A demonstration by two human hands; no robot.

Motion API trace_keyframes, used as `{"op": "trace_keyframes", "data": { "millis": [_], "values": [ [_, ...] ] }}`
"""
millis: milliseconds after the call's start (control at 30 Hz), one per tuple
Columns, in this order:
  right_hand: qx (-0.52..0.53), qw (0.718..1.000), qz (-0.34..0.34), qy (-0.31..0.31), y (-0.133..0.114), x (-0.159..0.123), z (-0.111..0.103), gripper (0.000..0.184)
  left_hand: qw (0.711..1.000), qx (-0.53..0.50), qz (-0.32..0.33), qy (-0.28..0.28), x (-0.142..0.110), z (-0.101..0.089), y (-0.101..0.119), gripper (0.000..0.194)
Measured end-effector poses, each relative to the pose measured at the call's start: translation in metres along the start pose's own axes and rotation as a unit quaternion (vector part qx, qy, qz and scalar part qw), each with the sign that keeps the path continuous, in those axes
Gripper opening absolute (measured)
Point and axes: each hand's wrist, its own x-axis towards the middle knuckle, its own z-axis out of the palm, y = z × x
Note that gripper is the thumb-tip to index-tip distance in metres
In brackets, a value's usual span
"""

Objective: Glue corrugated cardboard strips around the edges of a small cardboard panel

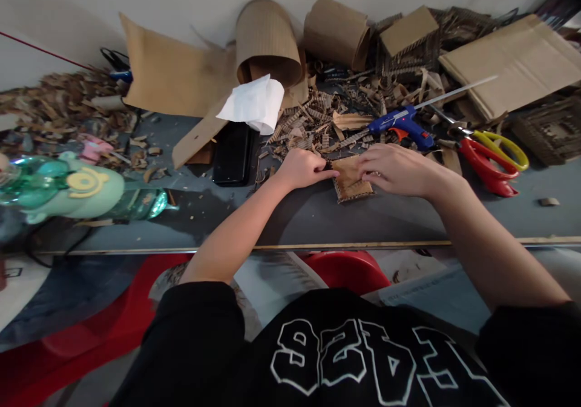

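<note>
Cardboard piece (349,183), between hands, was pinched by left hand (300,169); its right side was touched by right hand (399,168), grip unclear. Ridged edge (356,198) could've been crushed by overpressing, or bent by uneven pinching.

quick count, all rel. to the glue gun (403,126) (just 1 of those, w/ 1 glue stick (456,92) out the back): 1 pr scissors (494,183) to its right, 1 big flat cardboard sheet (517,62) behind + right. 2 cardboard rolls (267,35) behind + left. Left of it: 1 white paper (254,101), 1 blk phone-like slab (230,156), and way further left 1 green bottle (91,192). In front: 2 hands, i.e. L hand (302,168) + R hand (394,168), on 1 small cardboard pc (349,180). Scraps (49,101) = too many to count tbh.
</note>
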Motion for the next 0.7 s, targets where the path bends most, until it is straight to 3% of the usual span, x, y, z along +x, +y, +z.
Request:
{"op": "trace_keyframes", "data": {
  "millis": [100,233,333,567,700],
  "values": [
    [-0.028,0.998,0.028,0.053,0.0,0.003,0.001,0.027,1.0,0.019,0.015,0.0,-0.001,0.002,-0.003,0.079],
    [-0.085,0.98,0.114,0.141,0.003,0.012,0.001,0.027,0.999,0.034,0.035,0.022,-0.001,0.003,-0.005,0.079],
    [-0.113,0.97,0.151,0.151,0.008,0.023,0.003,0.028,0.997,0.043,0.044,0.048,-0.001,0.003,-0.004,0.081],
    [-0.103,0.966,0.142,0.188,0.013,0.033,0.025,0.03,0.994,0.037,0.001,0.108,-0.002,0.002,-0.005,0.078],
    [-0.098,0.961,0.123,0.226,0.016,0.028,0.034,0.029,0.996,0.035,-0.004,0.087,-0.002,0.004,-0.008,0.078]
  ]
}}
